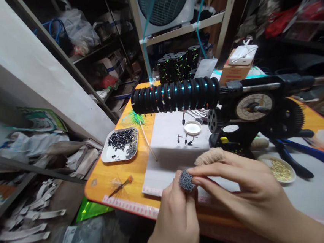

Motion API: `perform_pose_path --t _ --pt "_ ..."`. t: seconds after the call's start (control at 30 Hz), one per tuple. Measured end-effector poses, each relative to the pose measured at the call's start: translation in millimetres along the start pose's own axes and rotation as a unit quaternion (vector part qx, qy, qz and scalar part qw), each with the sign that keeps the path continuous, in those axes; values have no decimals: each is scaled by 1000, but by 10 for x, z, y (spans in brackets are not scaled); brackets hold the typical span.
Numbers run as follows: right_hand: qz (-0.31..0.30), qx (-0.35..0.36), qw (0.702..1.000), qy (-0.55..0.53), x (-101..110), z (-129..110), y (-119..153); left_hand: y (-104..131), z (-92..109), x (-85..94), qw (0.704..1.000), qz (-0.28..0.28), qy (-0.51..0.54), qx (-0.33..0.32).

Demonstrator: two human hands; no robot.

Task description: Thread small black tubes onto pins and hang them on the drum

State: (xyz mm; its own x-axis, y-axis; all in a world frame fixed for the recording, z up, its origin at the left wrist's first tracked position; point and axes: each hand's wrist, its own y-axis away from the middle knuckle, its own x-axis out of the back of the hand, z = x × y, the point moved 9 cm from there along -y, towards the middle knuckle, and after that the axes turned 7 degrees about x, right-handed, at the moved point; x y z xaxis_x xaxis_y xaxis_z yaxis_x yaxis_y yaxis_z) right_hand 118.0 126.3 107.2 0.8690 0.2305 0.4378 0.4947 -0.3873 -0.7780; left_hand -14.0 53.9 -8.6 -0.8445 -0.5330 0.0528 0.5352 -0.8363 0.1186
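My left hand (178, 214) is closed around a bundle of thin grey pieces (187, 180), whose many small round ends face up; what exactly they are I cannot make out. The thumb and fingertip of my right hand (239, 178) pinch at the right edge of this bundle, where a single piece is too small to see. A beige fabric cover (210, 156) sits on one right-hand finger. Beyond both hands stands a black winding device (255, 107) with a row of black spools (176, 94) wound with shiny blue line.
Small black tubes fill a white tray (118, 158) at the left. Gold-coloured bits lie in a white dish (282, 169) beside blue-handled pliers (310, 151). A small brush-like tool (121, 186) rests near the yellow table's (99, 173) front edge. Behind stand stacked black spools (177, 65).
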Motion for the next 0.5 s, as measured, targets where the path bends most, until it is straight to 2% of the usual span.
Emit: perform_pose_path --t 0.1,0.2,0.27,0.33,0.43,0.5 --pt "-5 -9 1000 -6 -26 4 16 1 22 -34 999 -34 -13 -36" --pt "-10 -26 999 -17 -47 18 39 11 -2 -68 998 -49 26 -6" --pt "-11 -35 999 -19 -51 29 52 20 -16 -95 995 -44 80 31" --pt "-11 -35 999 -18 -48 29 53 21 21 -161 984 -63 164 45" --pt "-15 -8 1000 -18 -50 -12 24 -11 122 -197 955 -96 279 22" --pt "-19 9 1000 -5 -51 -35 2 -37 184 -146 948 -100 301 -15"
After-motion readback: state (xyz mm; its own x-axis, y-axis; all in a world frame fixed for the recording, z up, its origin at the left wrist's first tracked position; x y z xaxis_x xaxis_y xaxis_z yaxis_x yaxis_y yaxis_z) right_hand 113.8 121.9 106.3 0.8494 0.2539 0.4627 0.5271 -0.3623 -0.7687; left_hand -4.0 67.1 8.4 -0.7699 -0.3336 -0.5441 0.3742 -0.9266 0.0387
